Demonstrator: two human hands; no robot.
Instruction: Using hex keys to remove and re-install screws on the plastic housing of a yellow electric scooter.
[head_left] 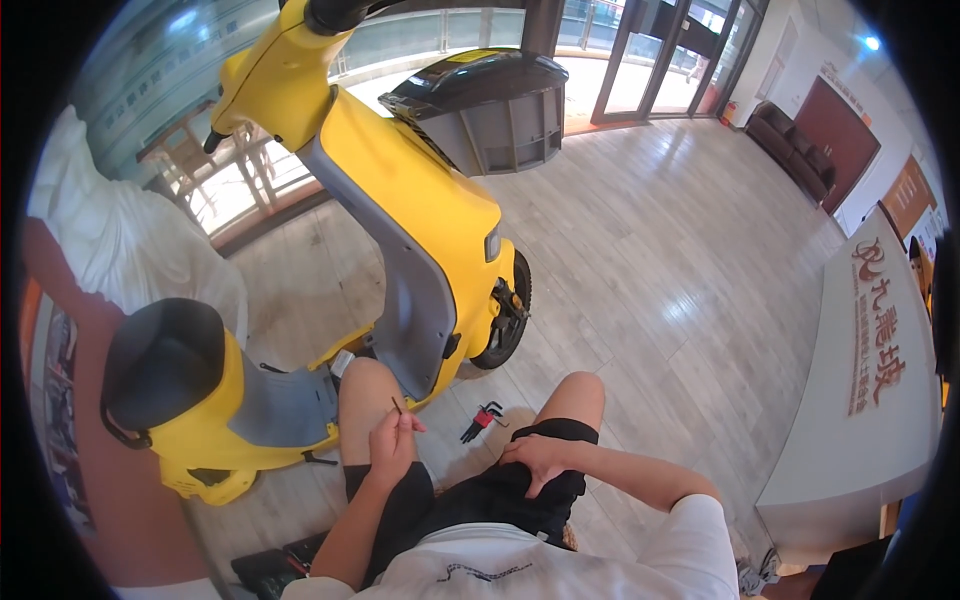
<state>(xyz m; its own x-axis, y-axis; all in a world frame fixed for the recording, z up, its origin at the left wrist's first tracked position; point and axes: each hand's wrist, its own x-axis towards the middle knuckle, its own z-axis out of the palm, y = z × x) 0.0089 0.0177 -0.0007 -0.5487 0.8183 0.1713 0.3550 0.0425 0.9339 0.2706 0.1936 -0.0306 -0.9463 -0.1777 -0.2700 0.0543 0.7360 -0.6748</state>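
My left hand (pixel 393 440) is raised over my left knee, its fingers pinched on a thin dark rod (pixel 397 405) that points up; its exact kind is too small to tell. Across my right thigh, on the black shorts, rests my right hand (pixel 540 458) with thumb and fingers apart and nothing in it. Between my knees a hex key set (pixel 481 422) in a red and black holder lies on the floor. Beside my left leg stands a yellow scooter (pixel 425 170) with a grey footboard (pixel 285 405) and a black seat (pixel 165 365).
Behind the scooter's front stands a large grey-and-black case (pixel 490 110). A white counter (pixel 840 400) curves along the right, and a brown sofa (pixel 790 150) is far right. White cloth (pixel 130 220) hangs at left. Dark items (pixel 265 572) lie on the floor at lower left.
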